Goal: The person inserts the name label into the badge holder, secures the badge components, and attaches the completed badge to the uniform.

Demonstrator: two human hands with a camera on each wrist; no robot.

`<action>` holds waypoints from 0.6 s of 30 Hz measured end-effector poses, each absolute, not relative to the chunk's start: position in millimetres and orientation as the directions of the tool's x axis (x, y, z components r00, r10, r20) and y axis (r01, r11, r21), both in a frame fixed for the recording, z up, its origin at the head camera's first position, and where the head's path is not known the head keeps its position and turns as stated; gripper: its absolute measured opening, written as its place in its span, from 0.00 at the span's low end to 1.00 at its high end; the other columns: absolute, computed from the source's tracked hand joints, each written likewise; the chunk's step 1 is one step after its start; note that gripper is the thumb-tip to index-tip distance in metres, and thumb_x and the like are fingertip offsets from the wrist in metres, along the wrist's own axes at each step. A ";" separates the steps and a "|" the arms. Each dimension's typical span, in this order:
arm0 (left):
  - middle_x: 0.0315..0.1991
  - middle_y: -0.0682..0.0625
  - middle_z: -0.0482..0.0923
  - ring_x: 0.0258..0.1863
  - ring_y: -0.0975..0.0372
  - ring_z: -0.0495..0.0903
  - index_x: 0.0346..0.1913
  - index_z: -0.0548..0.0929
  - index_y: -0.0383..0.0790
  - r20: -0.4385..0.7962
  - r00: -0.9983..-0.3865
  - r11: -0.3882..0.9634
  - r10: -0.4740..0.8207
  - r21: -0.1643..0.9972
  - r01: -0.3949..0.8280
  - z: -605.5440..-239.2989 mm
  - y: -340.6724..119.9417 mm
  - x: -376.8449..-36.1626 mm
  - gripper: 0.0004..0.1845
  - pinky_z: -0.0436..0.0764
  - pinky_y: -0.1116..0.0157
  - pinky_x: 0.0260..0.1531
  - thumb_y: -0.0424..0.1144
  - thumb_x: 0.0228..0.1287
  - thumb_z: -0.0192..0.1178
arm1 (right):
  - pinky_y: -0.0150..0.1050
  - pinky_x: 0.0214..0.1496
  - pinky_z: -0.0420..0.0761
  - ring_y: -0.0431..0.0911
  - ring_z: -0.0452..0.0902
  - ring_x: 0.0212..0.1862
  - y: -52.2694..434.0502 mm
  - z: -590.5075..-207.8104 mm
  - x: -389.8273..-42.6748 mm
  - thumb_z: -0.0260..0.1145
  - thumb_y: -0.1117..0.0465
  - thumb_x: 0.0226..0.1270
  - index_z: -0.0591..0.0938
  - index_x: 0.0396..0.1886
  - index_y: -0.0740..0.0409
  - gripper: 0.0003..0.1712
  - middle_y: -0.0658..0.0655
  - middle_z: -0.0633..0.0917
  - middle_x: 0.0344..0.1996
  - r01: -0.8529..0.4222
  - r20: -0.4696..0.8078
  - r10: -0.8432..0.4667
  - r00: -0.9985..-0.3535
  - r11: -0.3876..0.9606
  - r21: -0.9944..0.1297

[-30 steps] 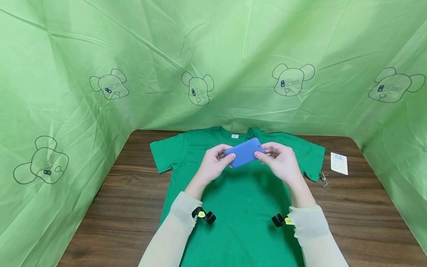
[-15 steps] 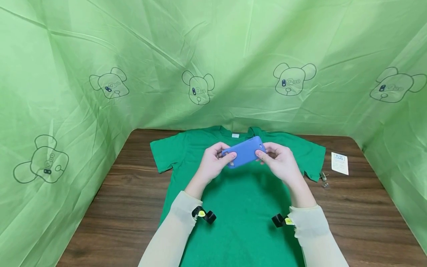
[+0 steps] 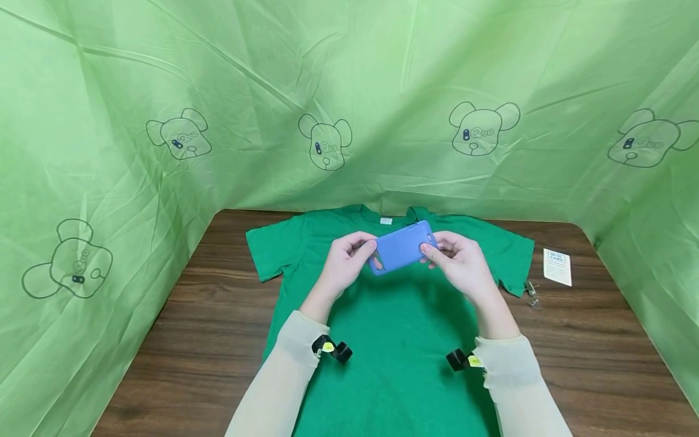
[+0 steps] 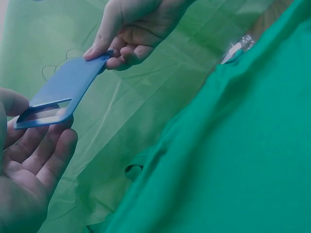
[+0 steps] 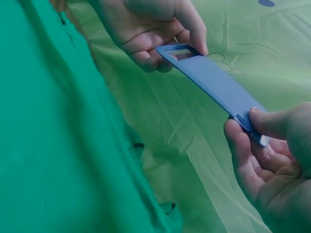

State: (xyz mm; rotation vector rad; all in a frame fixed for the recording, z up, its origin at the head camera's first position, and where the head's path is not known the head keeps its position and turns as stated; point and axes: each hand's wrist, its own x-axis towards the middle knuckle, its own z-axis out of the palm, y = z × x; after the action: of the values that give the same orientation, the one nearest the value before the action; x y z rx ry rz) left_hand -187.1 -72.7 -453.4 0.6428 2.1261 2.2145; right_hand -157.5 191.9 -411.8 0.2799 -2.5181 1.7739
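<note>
Head view: one case [image 3: 401, 246] is held tilted above one shirt [image 3: 390, 358]. Two hands clamp it, one per end: left hand [image 3: 344, 262] at the slotted end, right hand [image 3: 461, 262] at the other, thumbs on the near face, fingers behind. One clip [image 3: 531, 289] lies just beside a sleeve, one card [image 3: 557, 267] near it. Table [image 3: 213, 315] gives room along both sides of the shirt; one curtain [image 3: 382, 73] stands at its far edge.

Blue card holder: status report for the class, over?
Left hand, right hand grip opposite ends. Blue card holder tilted above green T-shirt. White card off right, seemingly not in the way.
</note>
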 end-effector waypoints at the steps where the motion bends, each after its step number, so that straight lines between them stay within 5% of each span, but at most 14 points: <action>1: 0.36 0.40 0.87 0.30 0.58 0.89 0.52 0.87 0.27 0.286 -0.916 -0.077 0.282 0.958 0.276 -452.9 -73.1 -187.0 0.10 0.89 0.61 0.42 0.31 0.84 0.59 | 0.34 0.41 0.88 0.41 0.89 0.36 192.3 -411.9 -157.8 0.71 0.60 0.81 0.87 0.55 0.68 0.15 0.65 0.93 0.38 -0.175 0.143 -0.119 -0.983 0.323 -0.930; 18: 0.41 0.38 0.90 0.33 0.56 0.92 0.54 0.88 0.28 0.299 -0.904 -0.057 0.306 0.953 0.297 -452.1 -72.5 -187.1 0.11 0.88 0.62 0.36 0.33 0.85 0.58 | 0.36 0.39 0.89 0.42 0.89 0.36 202.4 -411.7 -160.7 0.71 0.60 0.81 0.86 0.58 0.68 0.16 0.65 0.93 0.40 -0.173 0.150 -0.104 -0.983 0.274 -0.946</action>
State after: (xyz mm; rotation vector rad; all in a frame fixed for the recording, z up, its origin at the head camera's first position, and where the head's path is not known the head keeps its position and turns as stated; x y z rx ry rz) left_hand -187.1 -72.5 -452.1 0.6872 2.1533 2.1726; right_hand -160.7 202.4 -411.7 0.2685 -2.4606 1.8387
